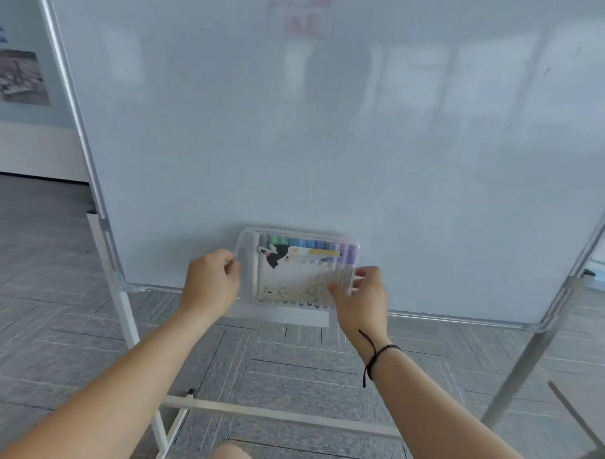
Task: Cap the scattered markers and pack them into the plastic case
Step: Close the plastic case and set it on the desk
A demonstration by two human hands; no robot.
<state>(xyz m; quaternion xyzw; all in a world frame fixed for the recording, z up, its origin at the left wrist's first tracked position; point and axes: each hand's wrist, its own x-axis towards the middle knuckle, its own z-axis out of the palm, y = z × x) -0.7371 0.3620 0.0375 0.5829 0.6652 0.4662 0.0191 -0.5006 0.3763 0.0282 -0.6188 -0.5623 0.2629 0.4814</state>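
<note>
- Here, at lower centre, the clear case point(248, 261) of markers point(323, 245) stands against the whiteboard point(331, 144).
- Left hand point(211, 282) grip: fingers curled on the case's left edge.
- Right hand point(360, 298) grip: fingers pinching its right edge, covering that corner.
- A cord bracelet point(375, 357) circles the right wrist.
- The stand's legs point(126, 312) and crossbar point(270, 413) stand on grey floor point(306, 363) below.

One head-worn wide-angle camera looks forward and slightly down, close to a whiteboard point(332, 134) that fills most of the view, with grey floor point(306, 373) below.
</note>
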